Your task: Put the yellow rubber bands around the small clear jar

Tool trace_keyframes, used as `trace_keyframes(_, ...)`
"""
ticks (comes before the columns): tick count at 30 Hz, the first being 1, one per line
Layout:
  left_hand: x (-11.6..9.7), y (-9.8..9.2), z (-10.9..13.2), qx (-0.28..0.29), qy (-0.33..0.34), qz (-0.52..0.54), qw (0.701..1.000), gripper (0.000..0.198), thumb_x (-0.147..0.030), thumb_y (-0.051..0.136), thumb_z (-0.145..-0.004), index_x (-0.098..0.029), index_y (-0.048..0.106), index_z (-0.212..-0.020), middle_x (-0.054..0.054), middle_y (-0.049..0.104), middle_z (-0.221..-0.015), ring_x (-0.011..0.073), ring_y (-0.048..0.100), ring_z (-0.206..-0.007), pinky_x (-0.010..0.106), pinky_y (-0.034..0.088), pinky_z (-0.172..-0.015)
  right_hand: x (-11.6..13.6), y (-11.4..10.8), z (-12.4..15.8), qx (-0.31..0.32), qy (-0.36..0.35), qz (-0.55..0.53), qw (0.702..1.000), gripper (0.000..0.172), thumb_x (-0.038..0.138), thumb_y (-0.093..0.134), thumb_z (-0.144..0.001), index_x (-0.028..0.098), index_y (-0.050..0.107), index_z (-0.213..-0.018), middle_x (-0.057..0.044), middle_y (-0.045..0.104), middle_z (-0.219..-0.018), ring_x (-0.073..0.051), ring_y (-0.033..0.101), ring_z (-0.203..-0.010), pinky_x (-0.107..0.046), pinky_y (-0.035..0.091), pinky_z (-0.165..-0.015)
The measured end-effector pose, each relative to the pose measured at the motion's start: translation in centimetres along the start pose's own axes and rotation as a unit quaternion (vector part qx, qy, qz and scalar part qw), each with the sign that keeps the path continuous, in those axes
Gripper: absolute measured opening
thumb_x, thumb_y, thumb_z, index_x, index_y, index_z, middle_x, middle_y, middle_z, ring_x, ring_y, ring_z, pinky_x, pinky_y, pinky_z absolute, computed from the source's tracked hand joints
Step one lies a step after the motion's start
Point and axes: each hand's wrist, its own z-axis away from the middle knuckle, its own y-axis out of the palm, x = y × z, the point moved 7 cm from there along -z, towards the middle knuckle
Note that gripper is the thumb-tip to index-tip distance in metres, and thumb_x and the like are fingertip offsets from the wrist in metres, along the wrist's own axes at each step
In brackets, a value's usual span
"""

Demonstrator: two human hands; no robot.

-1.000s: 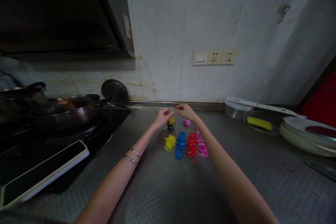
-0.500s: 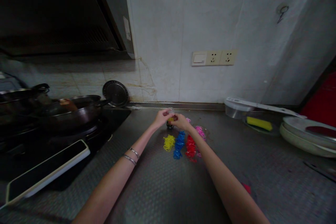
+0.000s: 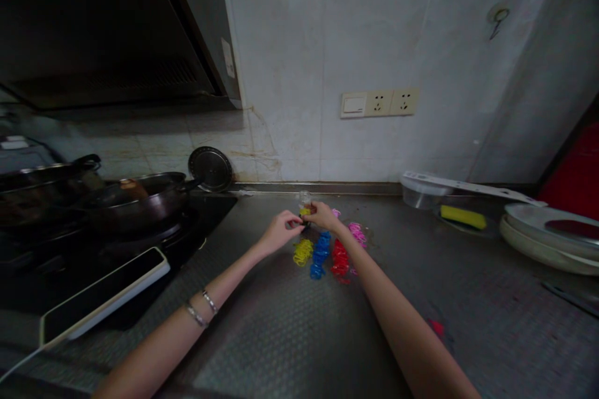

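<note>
A small clear jar (image 3: 305, 197) with something yellow inside stands upright on the counter. My right hand (image 3: 322, 216) has its fingers closed around the jar's side. Beside the jar's lower part, my left hand (image 3: 279, 232) has its thumb and forefinger curved with a gap between them; I see nothing held there. Just below these fingers lies a pile of yellow rubber bands (image 3: 303, 252). To its right come blue rubber bands (image 3: 321, 255), red rubber bands (image 3: 340, 259) and pink rubber bands (image 3: 357, 234), the pink ones partly behind my right forearm.
On the left, a pan (image 3: 140, 206) sits on the black stove, with a phone-like white-edged device (image 3: 105, 293) in front. A round dark lid (image 3: 210, 168) leans on the wall. At right are a plastic tub (image 3: 420, 193), a yellow sponge (image 3: 463, 217) and stacked dishes (image 3: 547, 243).
My left hand has come down from the jar's top, toward me and the yellow rubber bands. The right hand stays at the jar. The view has shifted slightly.
</note>
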Motion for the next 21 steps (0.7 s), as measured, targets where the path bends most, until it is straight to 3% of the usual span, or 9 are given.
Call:
trace_keyframes(3, -1.0, 1.5, 2.7, 0.122, 0.011, -0.053, 0.991, 0.043, -0.045, 0.062, -0.067, -0.016, 0.061, -0.099, 0.005, 0.054, -0.088, 0.0141, 0.051, -0.075, 0.027, 0.041, -0.071, 0.2, -0.1, 0.1, 0.006, -0.003, -0.003, 1.0, 0.027, 0.029, 0.063, -0.062, 0.012, 0.062, -0.084, -0.002, 0.062, -0.07, -0.01, 0.05, -0.058, -0.019, 0.035, -0.053)
trace_keyframes(6, -1.0, 2.2, 4.3, 0.185, 0.016, -0.086, 0.979, 0.06, -0.051, 0.065, -0.062, -0.018, 0.055, -0.112, 0.006, 0.051, -0.096, 0.0166, 0.05, -0.083, 0.029, 0.04, -0.076, 0.4, -0.2, 0.3, 0.009, -0.003, 0.007, 1.0, 0.029, 0.031, 0.063, -0.064, 0.011, 0.062, -0.085, -0.003, 0.062, -0.072, -0.011, 0.051, -0.06, -0.019, 0.035, -0.054)
trace_keyframes(21, -1.2, 2.8, 4.1, 0.2, 0.035, -0.169, 0.964, 0.04, -0.047, 0.06, -0.068, -0.018, 0.064, -0.095, 0.005, 0.053, -0.089, 0.0161, 0.049, -0.082, 0.025, 0.038, -0.074, 0.1, 0.0, 0.1, 0.016, 0.001, 0.026, 1.0, 0.03, 0.033, 0.063, -0.065, 0.012, 0.061, -0.086, -0.005, 0.064, -0.079, -0.013, 0.054, -0.065, -0.02, 0.038, -0.057)
